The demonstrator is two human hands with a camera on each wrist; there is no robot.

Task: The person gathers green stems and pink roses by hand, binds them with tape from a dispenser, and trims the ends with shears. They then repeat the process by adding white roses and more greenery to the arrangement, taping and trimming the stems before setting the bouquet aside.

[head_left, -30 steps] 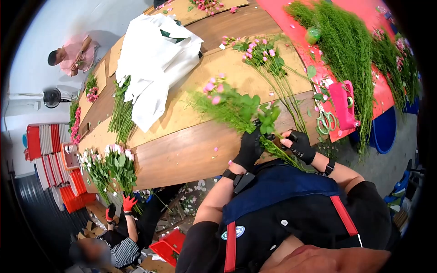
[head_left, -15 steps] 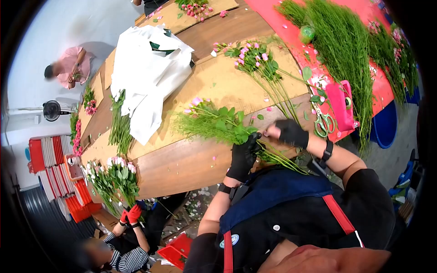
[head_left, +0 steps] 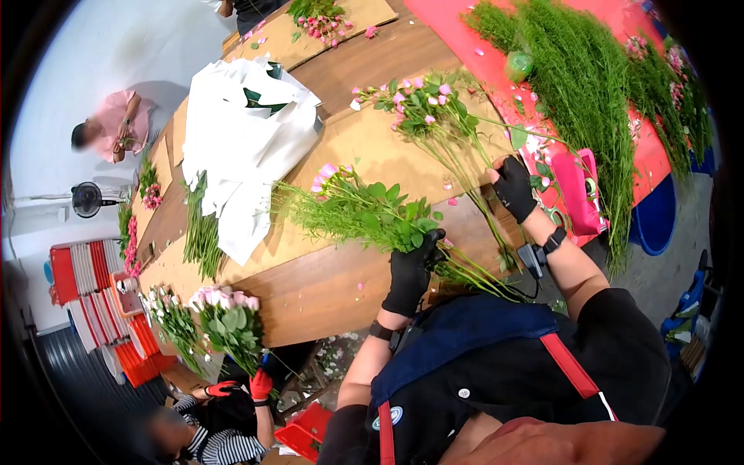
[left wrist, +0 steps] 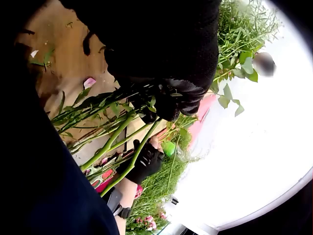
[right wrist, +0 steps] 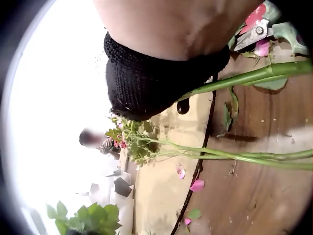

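My gloved left hand [head_left: 411, 271] grips a bunch of pink roses and feathery greenery [head_left: 349, 205] around its stems, flower heads pointing left over the table. In the left wrist view, bare stems [left wrist: 120, 132] slant down out of that hand's fist. My right hand [head_left: 515, 188], in a black glove with bare fingertips, is at the loose pink roses [head_left: 422, 101] lying on the cardboard. Its fingers pinch a rose stem. The right wrist view shows this thick green stem [right wrist: 249, 77] coming out from under the glove; the fingertips are hidden there.
Scissors [right wrist: 264, 32] and a pink tape dispenser [head_left: 577, 190] lie right of my right hand. Long greenery [head_left: 581, 101] covers the red cloth. White wrapping [head_left: 244, 147] stands on the table [head_left: 310, 291]. Across the left end, a person in red gloves [head_left: 261, 385] handles roses.
My right hand has left the bunch and moved up and right to the loose rose stems. My left hand keeps hold of the bunch, which has shifted slightly left and down.
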